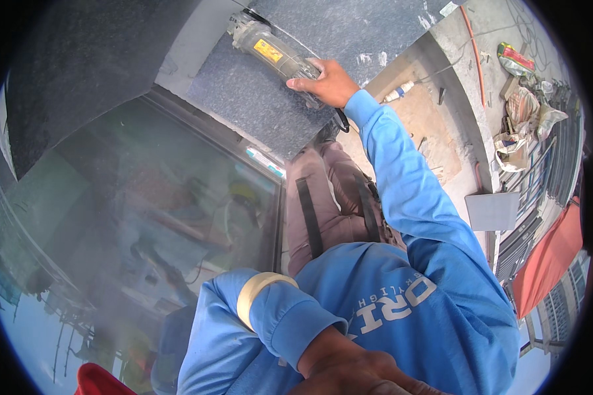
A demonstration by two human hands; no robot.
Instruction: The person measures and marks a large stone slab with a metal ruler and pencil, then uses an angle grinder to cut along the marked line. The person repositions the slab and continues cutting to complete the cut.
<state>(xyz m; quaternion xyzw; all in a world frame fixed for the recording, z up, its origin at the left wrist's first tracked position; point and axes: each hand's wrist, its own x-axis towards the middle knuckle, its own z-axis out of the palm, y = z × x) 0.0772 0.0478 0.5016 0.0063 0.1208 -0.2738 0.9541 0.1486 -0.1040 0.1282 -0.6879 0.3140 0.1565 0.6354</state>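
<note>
from a distance, i watch the right hand (328, 84) grip the rear end of a grey power tool (288, 66) with a yellow label (268, 50), held over a speckled grey slab (244, 108); i can't tell if it touches. i see the left hand (352, 370) at the lower edge, near the blue shirt (435, 342), its fingers partly cut off. i make out a reflective glass pane (184, 197) to the left and, well to the right, a pale board (493, 211) near a red sheet (547, 260).

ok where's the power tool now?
In the head view, the power tool is just left of top centre, over the speckled slab, gripped by the right hand.
</note>
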